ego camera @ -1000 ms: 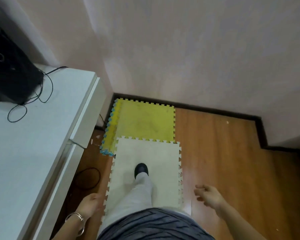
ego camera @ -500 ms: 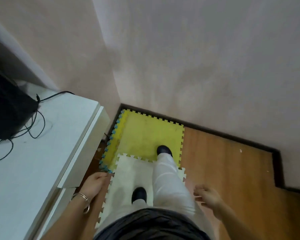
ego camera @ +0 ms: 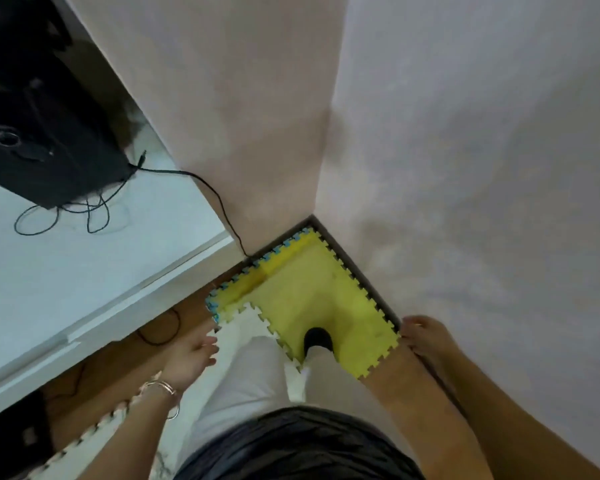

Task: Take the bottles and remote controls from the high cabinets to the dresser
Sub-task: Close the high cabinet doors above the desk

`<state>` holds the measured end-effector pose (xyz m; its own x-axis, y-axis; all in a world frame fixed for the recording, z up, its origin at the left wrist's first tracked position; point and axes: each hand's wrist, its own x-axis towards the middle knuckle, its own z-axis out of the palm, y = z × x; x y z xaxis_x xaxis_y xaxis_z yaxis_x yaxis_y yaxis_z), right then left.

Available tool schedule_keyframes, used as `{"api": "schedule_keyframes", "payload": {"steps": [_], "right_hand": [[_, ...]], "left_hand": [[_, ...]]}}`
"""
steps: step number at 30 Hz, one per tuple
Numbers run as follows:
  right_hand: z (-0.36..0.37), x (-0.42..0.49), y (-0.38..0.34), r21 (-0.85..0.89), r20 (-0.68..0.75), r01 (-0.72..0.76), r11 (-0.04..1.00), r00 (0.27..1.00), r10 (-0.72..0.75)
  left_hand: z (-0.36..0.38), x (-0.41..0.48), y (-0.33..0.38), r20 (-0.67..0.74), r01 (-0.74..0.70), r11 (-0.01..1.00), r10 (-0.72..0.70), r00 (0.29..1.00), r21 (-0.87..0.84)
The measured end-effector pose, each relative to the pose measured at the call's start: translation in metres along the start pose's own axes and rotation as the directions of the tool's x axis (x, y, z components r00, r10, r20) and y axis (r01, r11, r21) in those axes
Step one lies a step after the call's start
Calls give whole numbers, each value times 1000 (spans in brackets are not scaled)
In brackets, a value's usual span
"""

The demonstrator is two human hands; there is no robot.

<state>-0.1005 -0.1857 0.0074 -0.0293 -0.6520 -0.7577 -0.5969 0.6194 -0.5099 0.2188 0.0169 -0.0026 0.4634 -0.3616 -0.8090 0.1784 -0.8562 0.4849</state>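
No bottle, remote control or high cabinet shows in the head view. My left hand [ego camera: 189,355], with bangles on the wrist, hangs low beside my left leg, fingers loosely apart and holding nothing. My right hand [ego camera: 426,336] hangs at the right close to the wall, fingers relaxed and nothing in it. The white dresser [ego camera: 84,278] runs along the left, a little left of my left hand. One foot in a dark shoe [ego camera: 317,337] stands on the yellow mat.
A black device [ego camera: 39,133] with loose black cables [ego camera: 94,216] sits on the dresser top. A wall corner [ego camera: 316,209] stands straight ahead. Yellow foam mat [ego camera: 309,289] and white foam mat [ego camera: 246,323] cover the wooden floor below.
I have stepped forward into the corner and the view has tilted and turned left. My front foot now rests on the yellow mat. Both hands stay low and hold nothing.
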Motion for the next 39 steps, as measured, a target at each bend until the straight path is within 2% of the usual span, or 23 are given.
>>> {"api": "schedule_keyframes", "payload": {"steps": [4,6,10,13,19,23,25,27,29,32,36,38,39], "right_hand": [[-5,21,-65,-20,86,130,991,988,-128],[2,26,-83,-39,161,140,989,978,-132],[16,37,-83,-213,248,21,977,968,33],[22,40,-78,-277,269,-95,956,948,172],[26,53,-99,-294,233,-100,951,957,172],[28,72,-138,-428,252,-5,904,960,124],[36,83,-165,-478,268,1,879,952,145],[47,97,-196,-546,309,55,836,941,139],[57,108,-229,-584,399,190,789,914,76],[67,119,-276,-584,519,372,722,854,-21],[90,132,-322,-578,606,556,598,783,-141],[106,130,-339,-565,668,643,517,724,-169],[114,123,-348,-533,717,697,479,673,-182]], "left_hand": [[6,-11,-14,-55,123,988,-129,990,-98],[7,-17,-24,-73,204,963,-220,973,-178],[8,-21,-36,-57,337,894,-369,928,-297],[8,-14,-25,-36,369,865,-404,914,-341],[-11,21,40,-79,222,894,-273,959,-389],[-24,30,79,-184,43,913,-128,975,-406],[-26,31,85,-233,-1,900,-111,966,-437],[-20,29,76,-270,27,869,-183,946,-494],[-5,25,58,-283,125,803,-344,895,-582],[31,8,42,-211,267,670,-543,813,-692],[75,-12,61,-132,281,583,-565,814,-762],[82,-18,75,-169,217,578,-540,824,-787],[78,-20,82,-209,174,583,-530,822,-794]]}}
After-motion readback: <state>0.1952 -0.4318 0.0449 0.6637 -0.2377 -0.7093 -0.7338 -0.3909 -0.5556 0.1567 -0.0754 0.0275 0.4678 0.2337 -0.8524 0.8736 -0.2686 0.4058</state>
